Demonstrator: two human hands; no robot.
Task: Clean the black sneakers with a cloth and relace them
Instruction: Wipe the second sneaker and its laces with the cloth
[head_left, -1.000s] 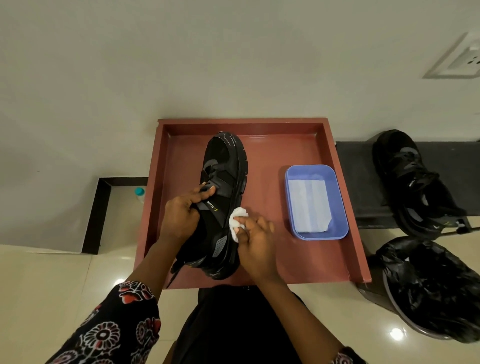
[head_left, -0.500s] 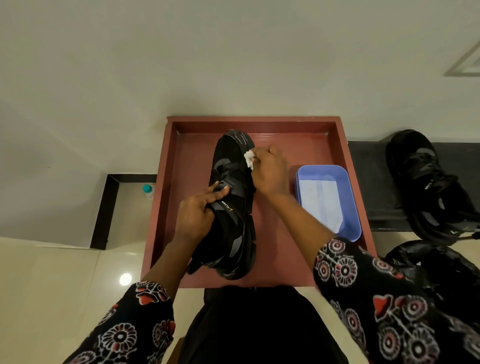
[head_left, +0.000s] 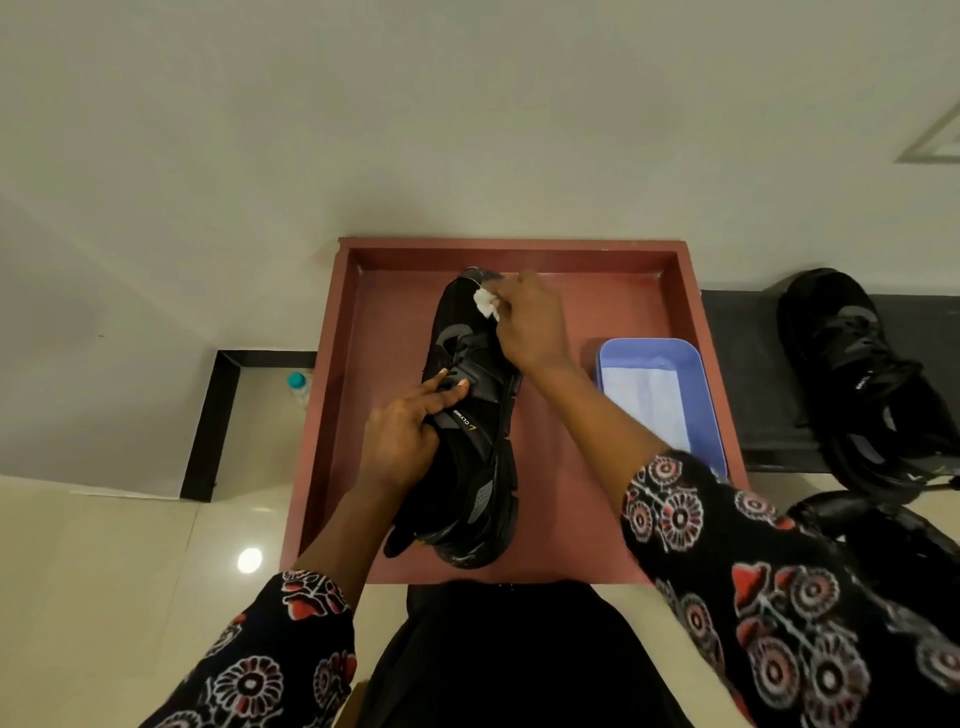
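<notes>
While a small white cloth (head_left: 485, 302) is pinched between the fingertips (head_left: 506, 300) of the right hand (head_left: 530, 325) and pressed to the toe of a black sneaker (head_left: 467, 415), the shoe's collar is gripped by the curled left hand (head_left: 402, 436), two fingers lying straight along the straps. The sneaker is held inside a red tray (head_left: 597, 551). The shoe could be rocked by hard rubbing at the toe, since only the collar is held. Beside it, a folded white sheet is held in a blue tub (head_left: 706, 415). A second sneaker (head_left: 857, 384) is seen well apart, outside the tray.
</notes>
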